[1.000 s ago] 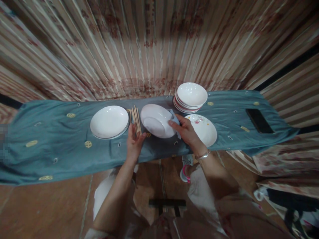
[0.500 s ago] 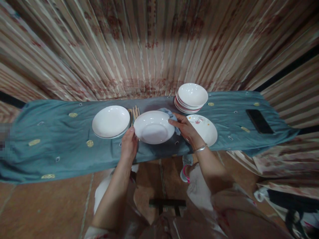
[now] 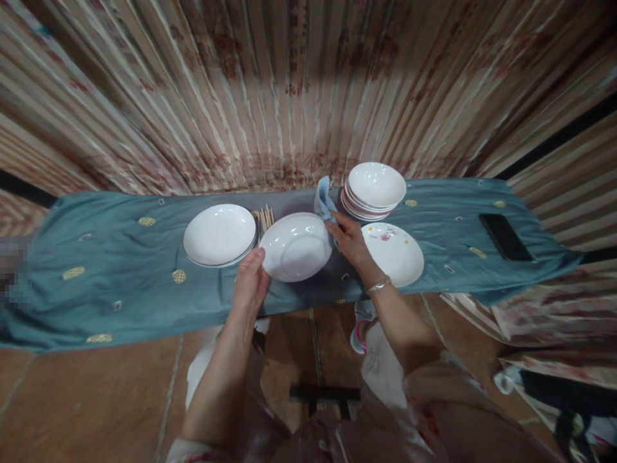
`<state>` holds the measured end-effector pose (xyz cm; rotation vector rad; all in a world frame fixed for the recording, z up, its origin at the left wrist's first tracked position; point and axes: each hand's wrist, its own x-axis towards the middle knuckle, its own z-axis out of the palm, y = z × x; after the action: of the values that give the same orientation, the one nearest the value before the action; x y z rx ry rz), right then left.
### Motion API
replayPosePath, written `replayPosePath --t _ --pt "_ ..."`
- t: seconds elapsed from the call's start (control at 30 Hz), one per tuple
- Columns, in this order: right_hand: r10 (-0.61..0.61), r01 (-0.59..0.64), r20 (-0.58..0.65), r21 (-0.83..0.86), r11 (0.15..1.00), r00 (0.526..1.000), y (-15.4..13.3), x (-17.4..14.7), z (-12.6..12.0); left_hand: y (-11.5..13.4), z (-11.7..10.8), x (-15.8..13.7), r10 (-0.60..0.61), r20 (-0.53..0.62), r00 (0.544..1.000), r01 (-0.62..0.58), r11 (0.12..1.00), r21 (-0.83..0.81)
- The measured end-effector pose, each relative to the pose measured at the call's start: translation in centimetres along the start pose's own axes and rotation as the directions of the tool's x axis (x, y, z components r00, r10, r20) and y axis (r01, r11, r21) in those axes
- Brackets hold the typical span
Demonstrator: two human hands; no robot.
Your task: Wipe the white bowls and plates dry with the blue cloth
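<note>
My left hand [image 3: 250, 278] grips the left rim of a white plate [image 3: 297, 249], which is tilted with its underside, showing a foot ring, turned toward me. At the plate's right edge, my right hand [image 3: 350, 241] is closed on a light blue cloth [image 3: 324, 200] that sticks up beyond the fingers. To the left lies a small stack of white plates [image 3: 220, 235]. Some wooden chopsticks [image 3: 266, 218] lie behind the held plate, partly covered by it. Right of my right hand rests a white plate with a floral pattern [image 3: 398, 257], partly hidden by my wrist.
Several stacked bowls [image 3: 376, 186] with red bands stand at the back, right of centre. A black phone [image 3: 505, 238] lies toward the right end of the teal tablecloth [image 3: 130, 276]. Pleated curtains [image 3: 289, 83] hang right behind the table.
My right hand has shifted slightly and the cloth now rises upright above the plate's right edge, where before it lay against the plate. The held plate has tilted, its left side lower.
</note>
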<state>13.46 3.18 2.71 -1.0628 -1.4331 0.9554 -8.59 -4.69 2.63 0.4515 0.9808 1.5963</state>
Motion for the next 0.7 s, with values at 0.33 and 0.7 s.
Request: replayPosePath --t 0.33,0.7 --pt "-0.344 0.400 0.206 -0.437 0.806 0.916 -4.3 -3.6 2.7 -0.7 1.0 0.0 0.038 0.027 0.999 -0.037 0.998 -0.044" --pt "-0.310 0.605 0.521 -0.638 0.477 0.795 -4.0 -5.7 6.6 -1.4 1.4 -0.3 0.053 0.093 0.994 -0.047 0.997 -0.067"
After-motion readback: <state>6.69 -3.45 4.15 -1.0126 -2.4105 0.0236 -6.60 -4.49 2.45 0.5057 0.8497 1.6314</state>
